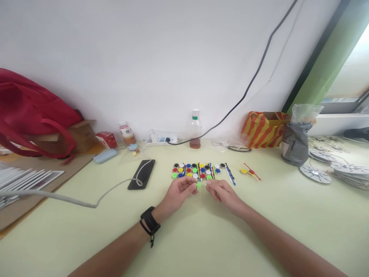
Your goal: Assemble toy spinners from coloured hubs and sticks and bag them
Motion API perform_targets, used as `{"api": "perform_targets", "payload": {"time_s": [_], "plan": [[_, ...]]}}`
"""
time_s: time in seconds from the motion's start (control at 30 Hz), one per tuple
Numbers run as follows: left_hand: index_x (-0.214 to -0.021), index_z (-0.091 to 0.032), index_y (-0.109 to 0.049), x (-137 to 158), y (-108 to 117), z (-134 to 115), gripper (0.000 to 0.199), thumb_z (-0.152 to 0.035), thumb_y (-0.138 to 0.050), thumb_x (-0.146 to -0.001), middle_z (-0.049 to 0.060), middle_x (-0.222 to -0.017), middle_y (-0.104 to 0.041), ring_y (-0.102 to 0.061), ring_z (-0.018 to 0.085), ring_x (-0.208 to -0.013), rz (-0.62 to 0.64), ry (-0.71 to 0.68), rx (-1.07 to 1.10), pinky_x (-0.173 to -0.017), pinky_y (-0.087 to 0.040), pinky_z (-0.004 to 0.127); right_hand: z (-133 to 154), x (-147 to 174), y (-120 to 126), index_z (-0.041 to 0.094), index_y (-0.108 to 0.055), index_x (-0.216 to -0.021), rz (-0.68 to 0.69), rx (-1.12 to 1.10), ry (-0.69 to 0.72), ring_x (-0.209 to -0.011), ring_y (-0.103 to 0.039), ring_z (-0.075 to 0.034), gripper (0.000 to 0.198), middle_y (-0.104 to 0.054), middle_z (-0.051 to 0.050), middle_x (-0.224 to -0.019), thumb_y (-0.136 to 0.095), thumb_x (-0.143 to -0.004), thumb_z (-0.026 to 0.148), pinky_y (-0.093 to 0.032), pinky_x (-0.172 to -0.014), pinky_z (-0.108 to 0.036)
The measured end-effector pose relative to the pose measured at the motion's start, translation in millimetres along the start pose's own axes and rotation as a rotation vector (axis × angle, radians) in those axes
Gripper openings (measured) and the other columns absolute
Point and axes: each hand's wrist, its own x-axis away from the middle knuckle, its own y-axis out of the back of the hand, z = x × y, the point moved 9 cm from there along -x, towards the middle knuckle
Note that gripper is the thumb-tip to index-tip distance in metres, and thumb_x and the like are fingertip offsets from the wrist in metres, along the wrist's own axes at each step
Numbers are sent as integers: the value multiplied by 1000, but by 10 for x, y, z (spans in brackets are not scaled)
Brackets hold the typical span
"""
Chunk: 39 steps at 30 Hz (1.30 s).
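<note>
The left hand (182, 190) clamps a small bright-green plastic piece (198, 185); whether the right hand (223, 193) near it holds anything, I cannot tell.

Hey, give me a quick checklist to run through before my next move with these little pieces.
1. Left hand holds the green piece: ok, at its fingertips.
2. Right hand holds a piece: cannot tell, too small to make out.
3. Discs in rows: ok, just beyond the hands.
4. Phone free of the pale cable: not ok, it lies across.
5. Middle bottle upright and capped: ok.
</note>
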Motion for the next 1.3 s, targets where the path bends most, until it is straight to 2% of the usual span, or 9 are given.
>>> {"api": "perform_targets", "payload": {"time_s": [0.1,0.23,0.47,0.67,0.8,0.9,1.0,1.1,1.3], "plan": [[-102,-16,-70,3,-4,-16,33,-42,-80,-84,4,-83,-71,-68,17,-76,1,-7,-4,-76,-55,30,39,-2,78,20,-50,-61,-75,21,23,-61,-45,-14,51,-47,2,-63,-55,-98,55,-40,-62,-29],[-102,-15,-71,7,-27,-46,33,-42,-80,-85,4,-84,-71,-67,17,-77,16,-10,-11,-76,-55,29,45,15,73,22,-64,-93,-92,27,42,-76,-59,-16,26,-66,-4,-95,-64,-94,48,-49,-69,-29],[-101,-15,-71,13,-32,-56,32,-42,-80,-85,4,-85,-71,-67,16,-78,16,-12,-10,-78,-55,29,-29,22,-28,24,-68,-109,-15,83,41,-80,-63,-17,23,-69,-7,-110,-61,-95,42,-56,-74,-32],[-101,-14,-70,3,-35,-53,33,-42,-80,-85,4,-82,-70,-66,16,-76,23,-25,-2,-76,-55,29,9,38,87,32,-48,-146,-99,118,77,-83,-63,-17,52,-62,-9,-129,-60,-96,38,-58,-77,-35],[-101,-14,-70,6,-32,-50,34,-42,-80,-85,4,-82,-70,-66,17,-77,20,-16,5,-77,-55,30,126,91,183,38,-20,-160,-234,93,145,-100,-63,-20,80,-37,-13,-158,-65,-93,41,-58,-81,-37],[-102,-14,-70,7,-23,-45,35,-43,-80,-84,4,-83,-70,-67,17,-77,13,-14,6,-78,-55,31,99,92,149,31,-27,-156,-190,31,62,-79,-62,-18,72,-66,-10,-116,-62,-95,47,-53,-64,-31],[-101,-14,-70,1,-3,-24,36,-43,-81,-83,4,-83,-70,-67,17,-76,-3,-8,4,-77,-55,30,2,80,114,23,-56,-124,-120,-57,-83,-46,-35,-12,40,-42,8,-55,-53,-99,54,-29,-45,-24],[-102,-15,-69,-6,1,-2,35,-43,-81,-83,3,-82,-70,-67,16,-75,-1,-4,2,-75,-55,29,17,58,146,23,-57,-107,-129,-108,-64,-48,-28,-11,32,-29,11,-52,-57,-97,53,-24,-46,-24],[-102,-15,-70,-3,-25,-16,33,-41,-80,-84,4,-84,-70,-67,16,-77,20,-17,5,-77,-55,30,33,24,72,24,-55,-116,-77,-15,51,-69,-55,-14,29,-60,1,-83,-62,-96,44,-46,-64,-28]]}}
